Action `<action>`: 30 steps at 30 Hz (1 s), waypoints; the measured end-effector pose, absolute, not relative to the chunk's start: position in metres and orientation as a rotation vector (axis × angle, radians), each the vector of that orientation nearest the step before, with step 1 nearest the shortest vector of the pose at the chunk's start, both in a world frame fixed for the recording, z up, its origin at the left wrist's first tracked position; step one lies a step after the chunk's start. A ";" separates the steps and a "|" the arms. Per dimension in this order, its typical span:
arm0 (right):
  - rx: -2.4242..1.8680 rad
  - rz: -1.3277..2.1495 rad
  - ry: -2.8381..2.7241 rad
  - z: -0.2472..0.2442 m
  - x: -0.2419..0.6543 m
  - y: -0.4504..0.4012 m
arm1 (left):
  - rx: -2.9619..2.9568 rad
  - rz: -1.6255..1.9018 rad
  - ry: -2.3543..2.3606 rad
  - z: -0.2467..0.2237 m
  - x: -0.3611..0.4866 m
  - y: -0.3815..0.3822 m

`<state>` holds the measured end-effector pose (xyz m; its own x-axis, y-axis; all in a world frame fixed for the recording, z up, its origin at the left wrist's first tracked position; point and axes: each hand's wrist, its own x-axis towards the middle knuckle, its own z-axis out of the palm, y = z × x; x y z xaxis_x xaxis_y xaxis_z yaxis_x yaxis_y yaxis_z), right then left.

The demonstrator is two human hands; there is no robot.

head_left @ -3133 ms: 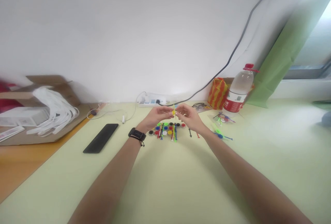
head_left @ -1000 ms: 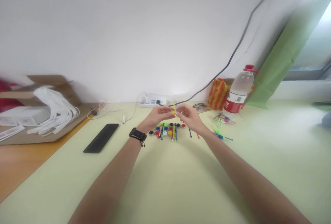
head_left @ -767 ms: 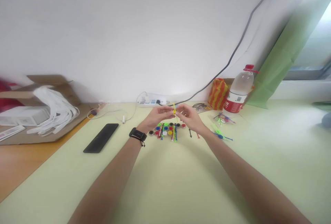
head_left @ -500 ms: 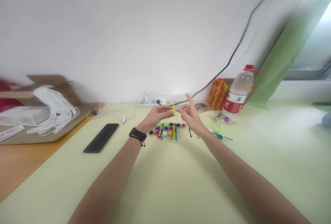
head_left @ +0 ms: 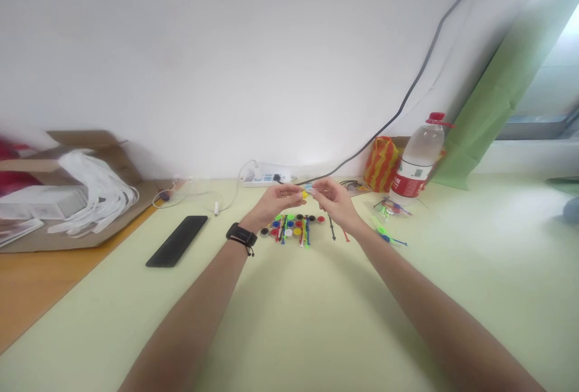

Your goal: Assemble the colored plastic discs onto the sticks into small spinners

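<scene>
My left hand [head_left: 281, 200] is closed in a pinch on a small yellow plastic piece [head_left: 304, 195]. My right hand [head_left: 333, 200] meets it from the other side, thumb and fingertips pressed together beside the yellow piece; what lies between them is too small to make out. Both hands are raised over the table behind rows of coloured round discs [head_left: 290, 233] and thin coloured plastic sticks [head_left: 306, 232]. A black stick [head_left: 333, 229] and a red stick [head_left: 346, 236] lie under my right wrist.
A black phone-like slab [head_left: 176, 241] lies at the left. At the back stands a white power strip [head_left: 266, 178]. On the right are a large water bottle [head_left: 417, 160], a striped bag [head_left: 380, 164] and loose plastic parts [head_left: 392, 207]. A cardboard box [head_left: 149, 190] sits far left.
My right index finger, raised before, has come down to the thumb. The upright yellow stick that showed between my hands is no longer seen. My left hand has barely moved.
</scene>
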<state>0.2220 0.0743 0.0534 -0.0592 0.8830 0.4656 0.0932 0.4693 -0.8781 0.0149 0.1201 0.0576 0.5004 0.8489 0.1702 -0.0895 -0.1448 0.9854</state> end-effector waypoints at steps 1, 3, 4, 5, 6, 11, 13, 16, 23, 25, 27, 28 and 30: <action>-0.898 0.797 -1.522 0.053 0.222 0.075 | 1.498 0.936 0.688 0.058 0.015 0.120; -0.907 0.769 -1.547 0.052 0.223 0.075 | 1.498 0.933 0.681 0.059 0.015 0.120; -0.911 0.759 -1.552 0.052 0.223 0.075 | 1.496 0.932 0.679 0.059 0.015 0.120; -0.914 0.749 -1.555 0.052 0.224 0.075 | 1.494 0.935 0.678 0.059 0.015 0.120; -0.917 0.741 -1.558 0.052 0.225 0.076 | 1.491 0.939 0.676 0.059 0.015 0.120; -0.915 0.728 -1.575 0.053 0.229 0.078 | 1.477 0.936 0.668 0.059 0.014 0.120; -0.912 0.732 -1.578 0.053 0.229 0.078 | 1.476 0.930 0.670 0.059 0.014 0.120; -0.909 0.748 -1.579 0.054 0.229 0.078 | 1.484 0.924 0.673 0.059 0.014 0.120; -0.913 0.783 -1.587 0.055 0.230 0.077 | 1.478 0.902 0.686 0.057 0.015 0.119; -0.918 0.796 -1.583 0.056 0.232 0.078 | 1.476 0.906 0.700 0.057 0.016 0.118; -0.924 0.807 -1.580 0.056 0.233 0.079 | 1.473 0.910 0.704 0.056 0.016 0.118; -0.928 0.812 -1.581 0.056 0.234 0.079 | 1.470 0.911 0.703 0.056 0.016 0.118; -0.934 0.818 -1.584 0.055 0.235 0.080 | 1.471 0.911 0.700 0.055 0.017 0.119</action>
<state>0.2354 0.0805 0.0553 -0.1207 0.8888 0.4422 0.1540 0.4568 -0.8762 0.0166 0.1191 0.0553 0.5108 0.8486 0.1376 -0.0848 -0.1096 0.9904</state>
